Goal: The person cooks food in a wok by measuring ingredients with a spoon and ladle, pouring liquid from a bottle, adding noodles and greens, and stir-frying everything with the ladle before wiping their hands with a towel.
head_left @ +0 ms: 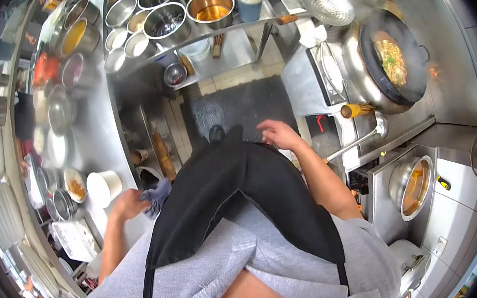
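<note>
My left hand [128,204] is closed on a bunched blue-grey cloth [157,197], beside a white tub [103,188] at the edge of the left counter. In front of the black apron [229,177], my right hand [278,134] hangs over the dark floor mat, its fingers loosely curled and apart, with nothing in them. Up at the right, noodles [391,63] steam in a black wok [419,57]. A ladle [361,140] lies between the wok and my right forearm, its bowl toward the stove.
Metal pots of sauces [210,7] line the shelf at the top. Bowls [61,110] and stacked plates [1,217] fill the left counter. A perforated strainer [328,5] sits by the wok. A round metal pot [418,188] stands at the right.
</note>
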Demonstrator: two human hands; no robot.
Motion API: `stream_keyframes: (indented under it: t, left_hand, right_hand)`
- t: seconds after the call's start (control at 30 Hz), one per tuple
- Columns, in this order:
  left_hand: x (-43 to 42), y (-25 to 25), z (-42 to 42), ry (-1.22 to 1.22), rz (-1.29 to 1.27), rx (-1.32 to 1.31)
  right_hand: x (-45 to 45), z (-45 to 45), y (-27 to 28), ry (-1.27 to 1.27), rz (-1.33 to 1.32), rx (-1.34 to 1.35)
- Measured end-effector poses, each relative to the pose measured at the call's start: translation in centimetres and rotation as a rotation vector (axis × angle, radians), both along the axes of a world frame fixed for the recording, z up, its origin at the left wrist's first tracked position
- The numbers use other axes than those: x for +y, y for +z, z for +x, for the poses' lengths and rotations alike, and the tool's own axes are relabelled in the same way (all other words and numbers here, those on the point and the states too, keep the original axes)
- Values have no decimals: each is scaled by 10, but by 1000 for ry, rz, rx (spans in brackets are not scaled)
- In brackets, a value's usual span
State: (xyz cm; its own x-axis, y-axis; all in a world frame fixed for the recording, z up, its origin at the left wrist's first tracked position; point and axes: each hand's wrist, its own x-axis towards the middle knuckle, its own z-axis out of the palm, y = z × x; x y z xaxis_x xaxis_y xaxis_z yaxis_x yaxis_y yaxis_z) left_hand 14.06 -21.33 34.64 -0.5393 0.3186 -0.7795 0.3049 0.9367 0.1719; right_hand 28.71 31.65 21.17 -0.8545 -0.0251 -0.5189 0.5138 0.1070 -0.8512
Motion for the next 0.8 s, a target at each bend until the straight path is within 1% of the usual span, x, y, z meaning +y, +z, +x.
stream_keyframes:
  t: [0.03,0.07,0.1,0.13,0.17,0.23,0.3,0.37,0.4,0.43,0.5,0.53,0.6,0.63,0.67,0.7,0.73,0.77,0.8]
  left_hand:
    - [15,51,-15,-93,80,-17]
    - [48,110,-28,-99,154,-37]
    - [104,181,-28,109,455,-130]
    - [123,209,-35,-29,690,-74]
    - [134,224,-53,-190,781,-281]
    - [183,234,-56,-449,1192,-389]
    - [220,234,-65,-672,1293,-442]
    - [247,235,-64,-736,1353,-471]
    - [255,234,-61,-625,1570,-434]
    - [261,235,-58,-540,1696,-415]
    - [265,250,-46,-178,2037,-360]
    - [266,258,-42,-42,2161,-300]
    - [260,266,-60,-104,2213,-300]
    - [261,273,-68,-207,2200,-317]
    - [262,280,-76,-310,2184,-334]
    - [268,282,-77,-327,2191,-347]
    - [274,283,-74,-327,2189,-322]
    - [271,277,-86,-348,2171,-306]
    - [267,271,-98,-369,2153,-290]
  right_hand:
    - [0,-9,27,-10,9,10]
    - [-3,-20,58,67,13,89]
    - [-5,-30,86,145,20,168]
    - [-9,-41,109,170,44,299]
    - [-15,-53,131,196,70,431]
    - [-32,-76,176,225,138,517]
    - [-55,-100,193,295,225,930]
    - [-74,-113,210,444,202,1038]
    - [-82,-117,205,510,206,1032]
    - [-83,-117,213,590,246,957]
    - [-81,-113,191,532,197,588]
    - [-75,-109,176,518,223,591]
    - [-60,-95,153,367,192,505]
    - [-58,-86,151,356,210,508]
    - [-57,-78,150,172,297,616]
    - [-54,-72,151,-15,383,721]
    - [-51,-69,156,-110,386,720]
    - [-50,-67,174,-122,397,719]
    - [-49,-66,194,-198,437,776]
